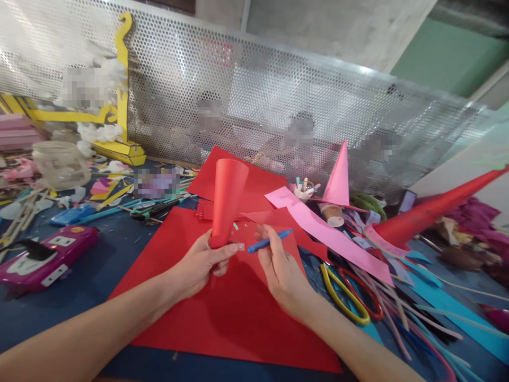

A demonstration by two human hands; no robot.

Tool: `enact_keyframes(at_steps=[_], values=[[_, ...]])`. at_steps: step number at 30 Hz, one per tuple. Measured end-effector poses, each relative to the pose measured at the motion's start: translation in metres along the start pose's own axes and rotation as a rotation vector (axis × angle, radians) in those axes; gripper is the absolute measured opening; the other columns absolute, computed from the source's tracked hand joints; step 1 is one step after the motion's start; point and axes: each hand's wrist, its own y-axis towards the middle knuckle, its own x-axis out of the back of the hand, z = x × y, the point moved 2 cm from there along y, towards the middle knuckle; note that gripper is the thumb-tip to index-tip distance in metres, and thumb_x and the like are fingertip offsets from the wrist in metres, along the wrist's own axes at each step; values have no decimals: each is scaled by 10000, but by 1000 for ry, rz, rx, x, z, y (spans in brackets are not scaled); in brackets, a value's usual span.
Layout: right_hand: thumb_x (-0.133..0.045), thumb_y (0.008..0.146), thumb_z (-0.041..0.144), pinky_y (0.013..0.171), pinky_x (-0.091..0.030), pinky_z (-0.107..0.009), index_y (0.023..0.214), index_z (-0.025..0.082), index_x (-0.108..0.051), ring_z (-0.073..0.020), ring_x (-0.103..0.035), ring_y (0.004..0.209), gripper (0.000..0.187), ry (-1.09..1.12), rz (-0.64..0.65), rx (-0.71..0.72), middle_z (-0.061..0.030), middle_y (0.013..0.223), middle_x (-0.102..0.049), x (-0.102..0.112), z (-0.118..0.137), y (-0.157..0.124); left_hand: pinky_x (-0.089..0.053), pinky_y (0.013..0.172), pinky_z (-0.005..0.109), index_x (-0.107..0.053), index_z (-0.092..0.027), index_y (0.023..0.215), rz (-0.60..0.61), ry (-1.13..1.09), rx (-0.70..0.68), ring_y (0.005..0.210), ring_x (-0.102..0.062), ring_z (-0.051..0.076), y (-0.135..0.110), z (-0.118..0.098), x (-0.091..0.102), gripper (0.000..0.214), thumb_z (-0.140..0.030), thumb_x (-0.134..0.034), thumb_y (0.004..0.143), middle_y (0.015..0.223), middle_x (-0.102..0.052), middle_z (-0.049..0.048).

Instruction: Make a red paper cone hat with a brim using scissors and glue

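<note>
My left hand (207, 260) is closed around the narrow lower end of a rolled red paper cone (229, 196), which stands upright with its wide end up. At my left thumb tip sits a small clear piece (240, 246), too small to name. My right hand (278, 265) grips a slim blue pen (264, 242) between thumb and fingers, its left end pointing toward the cone. Under both hands lies a large red paper sheet (186, 318). Behind them are more red sheets (258, 183) and cut red pieces.
Left are a purple power strip (75, 249), a clear jar (61, 164) and a yellow frame (123, 95). Right are a pink paper strip (338, 236), pink cone (338, 180), red cone hat (437, 207) and scissors (345, 297). A perforated metal screen (254, 95) stands behind.
</note>
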Motion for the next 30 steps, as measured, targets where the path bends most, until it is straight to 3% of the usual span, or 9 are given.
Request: enact_keyframes(at_steps=[3, 6, 11, 21, 25, 30], values=[[-318, 1005, 289, 784, -595, -366, 1228, 221, -416, -250, -710, 989, 253, -16, -58, -44, -157, 1236, -652, 0, -5, 2, -255, 439, 213, -526, -173, 857, 5, 21, -11, 450, -345, 21, 0, 2, -1, 362, -363, -796, 709, 721, -553, -28], [-347, 1006, 296, 699, -595, -306, 1140, 236, -437, -210, -743, 822, 172, -12, -93, -8, -123, 1168, -693, -1, -4, 3, -266, 437, 213, -524, -174, 865, 1, 35, -18, 451, -364, 22, 1, 3, -2, 355, -371, -782, 721, 735, -551, -27], [-369, 1001, 247, 699, -594, -290, 1155, 231, -428, -217, -741, 872, 166, -77, -116, 138, -108, 1125, -716, -3, 2, 3, -256, 428, 205, -491, -183, 831, -31, 3, -23, 447, -340, 32, 1, 2, -2, 383, -372, -795, 696, 615, -455, -75], [-424, 982, 162, 676, -594, -299, 1206, 190, -455, -246, -747, 832, 228, -247, -189, 397, -131, 1010, -749, -2, 7, 2, -243, 431, 217, -466, -198, 861, -4, 140, -91, 430, -314, 37, -3, -3, -4, 342, -381, -734, 754, 598, -452, -82], [-426, 975, 151, 664, -588, -281, 1208, 190, -456, -228, -748, 813, 238, -181, -194, 386, -122, 953, -754, -6, 7, 2, -224, 428, 216, -459, -199, 852, -37, 162, -89, 430, -308, 41, -6, -4, -4, 349, -380, -738, 746, 574, -428, -89], [-522, 933, 224, 683, -587, -290, 1146, 222, -464, -228, -732, 894, 221, -158, -55, 255, -101, 1040, -730, -2, -4, -1, -255, 435, 219, -492, -183, 883, 37, 153, -24, 437, -345, 31, -4, -2, 0, 373, -410, -748, 732, 679, -542, -47]])
